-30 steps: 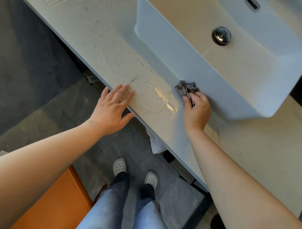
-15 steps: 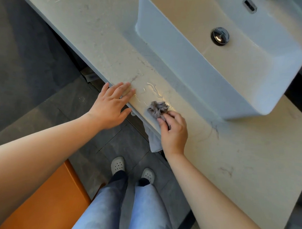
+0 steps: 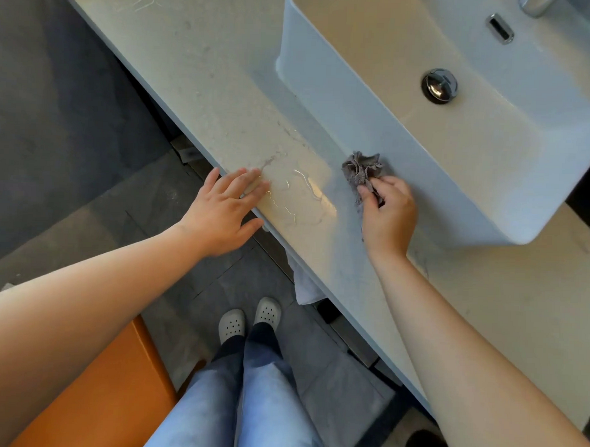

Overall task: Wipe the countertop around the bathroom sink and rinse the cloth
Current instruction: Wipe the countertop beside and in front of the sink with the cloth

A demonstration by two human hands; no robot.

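While the left hand lies flat, the right hand grips the cloth beside the sink.

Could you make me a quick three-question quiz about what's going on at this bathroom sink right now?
1. True or false: the left hand holds the grey cloth.
2. Where is the cloth? A) inside the sink basin B) on the countertop, against the sink's front wall C) on the floor
3. Fill in: between the two hands, the countertop shows streaks of ____.

Key: 1 false, the right hand holds it; the left lies flat at the counter's edge. 2 B. 3 water.
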